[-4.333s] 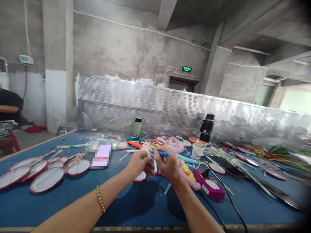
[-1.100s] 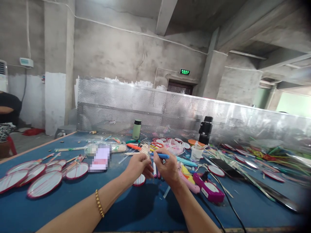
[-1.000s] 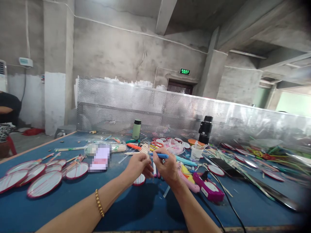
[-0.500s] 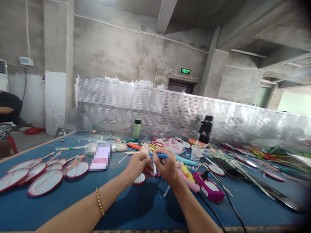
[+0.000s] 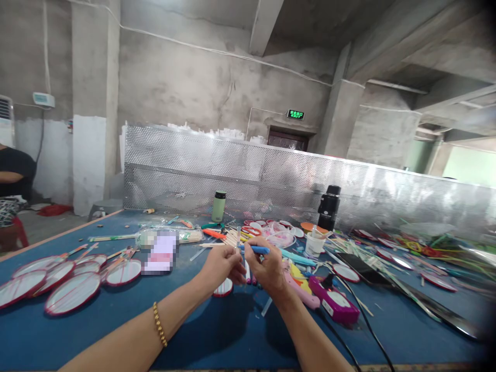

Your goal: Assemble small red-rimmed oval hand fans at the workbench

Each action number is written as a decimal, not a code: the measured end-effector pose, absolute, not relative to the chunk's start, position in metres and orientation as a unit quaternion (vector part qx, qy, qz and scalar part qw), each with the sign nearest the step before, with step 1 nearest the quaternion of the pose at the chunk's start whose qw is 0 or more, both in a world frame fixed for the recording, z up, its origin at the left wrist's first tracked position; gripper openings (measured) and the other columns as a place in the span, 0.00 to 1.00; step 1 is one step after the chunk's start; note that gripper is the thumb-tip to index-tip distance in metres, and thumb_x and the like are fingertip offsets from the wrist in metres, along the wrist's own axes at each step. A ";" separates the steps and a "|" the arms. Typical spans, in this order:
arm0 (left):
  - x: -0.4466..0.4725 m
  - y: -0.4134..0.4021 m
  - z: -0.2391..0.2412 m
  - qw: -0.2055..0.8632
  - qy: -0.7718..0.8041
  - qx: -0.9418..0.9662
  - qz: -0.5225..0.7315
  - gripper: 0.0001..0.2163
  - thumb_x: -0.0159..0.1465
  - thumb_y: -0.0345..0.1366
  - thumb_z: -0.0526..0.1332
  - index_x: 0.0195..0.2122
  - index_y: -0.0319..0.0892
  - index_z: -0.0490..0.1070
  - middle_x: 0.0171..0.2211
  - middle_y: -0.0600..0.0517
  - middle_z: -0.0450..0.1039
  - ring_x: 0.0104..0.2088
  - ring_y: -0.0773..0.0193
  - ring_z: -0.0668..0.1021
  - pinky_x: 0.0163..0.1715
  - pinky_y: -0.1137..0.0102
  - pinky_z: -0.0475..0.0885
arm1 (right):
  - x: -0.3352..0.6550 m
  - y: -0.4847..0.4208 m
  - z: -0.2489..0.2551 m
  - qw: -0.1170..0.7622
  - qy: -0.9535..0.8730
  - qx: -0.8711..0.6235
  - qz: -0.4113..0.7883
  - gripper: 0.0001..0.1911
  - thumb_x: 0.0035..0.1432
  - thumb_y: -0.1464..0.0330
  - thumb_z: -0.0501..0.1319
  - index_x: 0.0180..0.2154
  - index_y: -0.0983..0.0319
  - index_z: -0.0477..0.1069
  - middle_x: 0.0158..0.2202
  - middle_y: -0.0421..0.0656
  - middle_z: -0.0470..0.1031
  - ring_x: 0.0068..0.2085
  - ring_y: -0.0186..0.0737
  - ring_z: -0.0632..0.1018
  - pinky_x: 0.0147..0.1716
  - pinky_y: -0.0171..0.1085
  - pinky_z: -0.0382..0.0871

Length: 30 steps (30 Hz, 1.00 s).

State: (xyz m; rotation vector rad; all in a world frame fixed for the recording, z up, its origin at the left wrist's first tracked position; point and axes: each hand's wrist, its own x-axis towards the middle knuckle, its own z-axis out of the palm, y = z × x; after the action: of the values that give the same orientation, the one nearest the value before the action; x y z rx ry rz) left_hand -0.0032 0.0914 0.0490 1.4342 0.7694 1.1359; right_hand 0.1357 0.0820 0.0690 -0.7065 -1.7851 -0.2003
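Observation:
My left hand (image 5: 221, 264) pinches a thin, pale strip (image 5: 238, 236) that stands upright above its fingertips. A blue pen (image 5: 256, 249) is gripped in my right hand (image 5: 266, 264), lying almost level with its tip against or very close to the strip; contact cannot be made out. Both hands are raised over the blue table, nearly touching each other. Below the left hand, a round white disc with a red rim (image 5: 223, 287) is partly hidden. What the lower fingers of the left hand cover is not visible.
Several red-rimmed round fans (image 5: 73, 293) lie at the left, near a phone (image 5: 160, 253). A purple box (image 5: 334, 299), a pink glue gun (image 5: 304, 292), black cables and a white cup (image 5: 314, 245) stand right. Bottles (image 5: 218, 207) line the perforated screen (image 5: 194, 165).
Both hands keep almost the same pose, with the pen still at the strip. The whole view has shifted very slightly.

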 end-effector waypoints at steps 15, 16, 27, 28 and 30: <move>-0.004 0.091 0.051 0.552 0.324 0.597 0.484 0.12 0.53 0.41 0.64 0.24 0.41 0.62 0.20 0.50 0.75 0.18 0.60 0.80 0.17 0.71 0.73 | 0.136 0.081 0.068 0.561 -0.764 -0.306 -0.083 0.08 0.59 0.69 0.55 0.28 0.61 0.69 0.23 0.38 0.70 0.22 0.31 0.67 0.23 0.32 0.61; -0.004 0.090 0.051 0.552 0.326 0.596 0.484 0.12 0.53 0.41 0.64 0.24 0.41 0.62 0.20 0.50 0.75 0.18 0.60 0.79 0.17 0.71 0.73 | 0.136 0.081 0.068 0.564 -0.763 -0.306 -0.083 0.08 0.59 0.69 0.56 0.28 0.61 0.69 0.23 0.38 0.70 0.22 0.31 0.67 0.23 0.32 0.61; -0.004 0.090 0.051 0.546 0.328 0.602 0.482 0.11 0.55 0.40 0.63 0.24 0.41 0.62 0.20 0.50 0.75 0.18 0.60 0.80 0.17 0.71 0.74 | 0.137 0.085 0.064 0.570 -0.759 -0.307 -0.073 0.08 0.60 0.69 0.56 0.28 0.61 0.68 0.25 0.39 0.71 0.24 0.32 0.69 0.25 0.32 0.63; -0.004 0.090 0.051 0.546 0.329 0.601 0.482 0.10 0.55 0.39 0.62 0.24 0.41 0.62 0.20 0.50 0.75 0.18 0.60 0.80 0.17 0.70 0.74 | 0.137 0.084 0.065 0.573 -0.757 -0.305 -0.074 0.08 0.60 0.69 0.56 0.28 0.61 0.68 0.25 0.39 0.71 0.25 0.33 0.70 0.25 0.32 0.63; -0.004 0.090 0.051 0.546 0.329 0.602 0.481 0.09 0.55 0.38 0.61 0.24 0.41 0.62 0.20 0.50 0.75 0.18 0.60 0.80 0.17 0.70 0.74 | 0.136 0.083 0.066 0.572 -0.758 -0.304 -0.076 0.08 0.60 0.69 0.56 0.28 0.61 0.68 0.25 0.39 0.70 0.24 0.32 0.69 0.24 0.32 0.62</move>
State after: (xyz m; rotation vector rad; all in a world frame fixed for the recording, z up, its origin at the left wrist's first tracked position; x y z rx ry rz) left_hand -0.0037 0.0895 0.0507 1.4276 0.7802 1.1404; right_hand 0.1357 0.0825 0.0657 -0.7126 -1.7785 -0.1785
